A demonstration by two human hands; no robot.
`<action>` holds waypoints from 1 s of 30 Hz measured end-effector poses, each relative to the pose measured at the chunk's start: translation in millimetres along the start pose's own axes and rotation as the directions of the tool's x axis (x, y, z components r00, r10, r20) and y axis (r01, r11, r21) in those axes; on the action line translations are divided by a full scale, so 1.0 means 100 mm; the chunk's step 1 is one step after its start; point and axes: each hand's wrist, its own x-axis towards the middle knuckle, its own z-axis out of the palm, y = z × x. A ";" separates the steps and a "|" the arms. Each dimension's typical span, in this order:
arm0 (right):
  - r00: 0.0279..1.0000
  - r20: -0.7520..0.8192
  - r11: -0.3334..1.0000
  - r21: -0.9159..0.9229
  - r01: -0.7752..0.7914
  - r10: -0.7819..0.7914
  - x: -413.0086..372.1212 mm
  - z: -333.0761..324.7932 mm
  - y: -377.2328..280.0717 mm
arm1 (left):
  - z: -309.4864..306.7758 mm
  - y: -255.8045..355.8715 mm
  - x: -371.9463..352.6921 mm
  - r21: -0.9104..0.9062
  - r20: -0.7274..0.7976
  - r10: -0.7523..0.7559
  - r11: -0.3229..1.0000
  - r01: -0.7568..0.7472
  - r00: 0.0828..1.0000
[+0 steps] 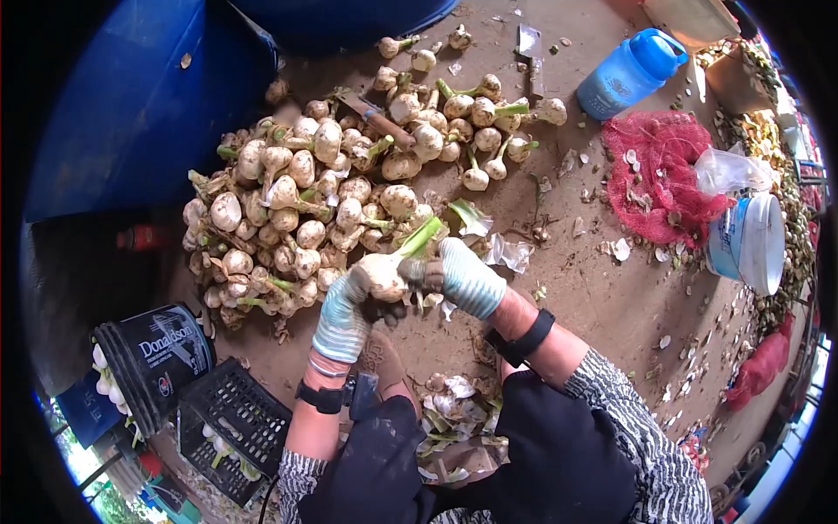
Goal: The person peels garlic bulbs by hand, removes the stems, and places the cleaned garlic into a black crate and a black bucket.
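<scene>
While left fingers point(386, 312) cup bulb point(381, 274), right fingers point(426, 274) flank it.

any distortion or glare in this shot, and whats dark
Head view: fisheye curve inside a black border; daylight blown out at lower left and right edges; deep shade above the black bucket; bulb pile, left hand and right hand fairly clear.

A dense heap of soil-streaked white bulbs point(311, 234) blocks the way ahead of the dirt-darkened gloved fingers point(423, 274); right of them, bare brown floor point(576, 288) runs open (papery white scraps point(509, 253) aside) to a crumpled red mesh bag point(655, 162).
</scene>
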 end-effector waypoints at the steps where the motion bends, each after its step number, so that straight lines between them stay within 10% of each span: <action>1: 1.000 -0.002 1.000 0.002 -0.001 0.001 0.04 -0.05 0.09 | 0.01 -0.02 0.02 0.000 0.001 -0.003 1.000 0.003 1.000; 3: 0.788 0.189 0.615 -0.529 0.585 -0.587 0.12 -0.12 0.23 | 0.07 -0.08 0.05 0.622 -0.053 0.530 0.680 -0.387 0.846; 4: 0.788 0.188 0.616 -0.529 0.584 -0.586 0.09 -0.09 0.21 | 0.11 -0.09 0.05 0.622 -0.053 0.529 0.681 -0.386 0.847; 6: 0.961 0.012 0.958 0.092 0.273 -0.275 0.02 0.01 0.11 | 0.17 -0.10 -0.01 0.781 -0.021 0.597 0.511 -0.360 0.802; 7: 0.944 0.060 0.944 -0.026 0.328 -0.326 -0.01 -0.01 0.10 | 0.07 -0.11 -0.05 0.664 -0.173 0.451 0.710 -0.235 0.875; 8: 0.944 0.059 0.945 -0.026 0.327 -0.325 -0.06 0.00 0.09 | 0.01 -0.15 -0.04 -0.032 -0.364 0.167 0.981 -0.192 0.916; 10: 0.942 0.080 0.919 -0.209 0.334 -0.325 -0.15 0.05 0.12 | 0.20 0.08 -0.13 -0.259 -0.383 -0.007 0.961 -0.100 0.924; 11: 0.912 0.074 0.867 -0.286 0.408 -0.404 -0.13 0.07 0.17 | -0.10 0.07 -0.07 -0.306 -0.020 -0.103 0.948 0.092 0.994; 12: 0.912 0.078 0.867 -0.287 0.408 -0.403 -0.11 0.06 0.21 | -0.14 0.00 -0.02 -0.308 -0.022 -0.100 0.947 0.088 0.995; 13: 0.956 0.036 0.927 -0.235 0.292 -0.292 -0.08 0.04 0.24 | -0.14 -0.07 0.03 0.281 -0.257 0.194 0.952 -0.119 0.947; 14: 0.984 -0.002 0.969 -0.176 0.173 -0.176 -0.06 0.02 0.26 | -0.11 -0.11 0.06 0.793 -0.265 0.540 0.593 -0.137 0.799; 15: 0.984 0.006 0.970 -0.167 0.178 -0.180 -0.06 0.01 0.27 | -0.05 -0.11 0.04 0.894 -0.108 0.625 0.401 -0.199 0.773; 16: 0.984 0.003 0.971 -0.161 0.174 -0.176 -0.11 -0.03 0.28 | -0.09 -0.09 -0.02 0.894 -0.126 0.463 0.436 -0.102 0.877; 18: 0.939 0.113 0.944 0.096 0.315 -0.325 -0.27 -0.05 0.09 | 0.03 0.07 -0.14 0.367 -0.195 0.172 0.926 -0.090 0.966; 20: 0.990 0.084 0.920 0.386 0.072 -0.113 -0.29 -0.04 0.01 | -0.12 0.03 -0.07 0.361 -0.070 0.212 0.916 -0.173 0.975; 24: 0.986 0.065 0.979 -0.126 0.161 -0.154 -0.18 0.08 0.08 | -0.18 -0.16 0.07 0.386 -0.305 0.230 0.917 -0.101 0.924; 30: 0.962 -0.250 0.961 -0.272 0.038 -0.109 -0.01 -0.26 0.22 | -0.11 -0.09 0.01 0.075 -0.199 0.160 0.986 -0.148 0.967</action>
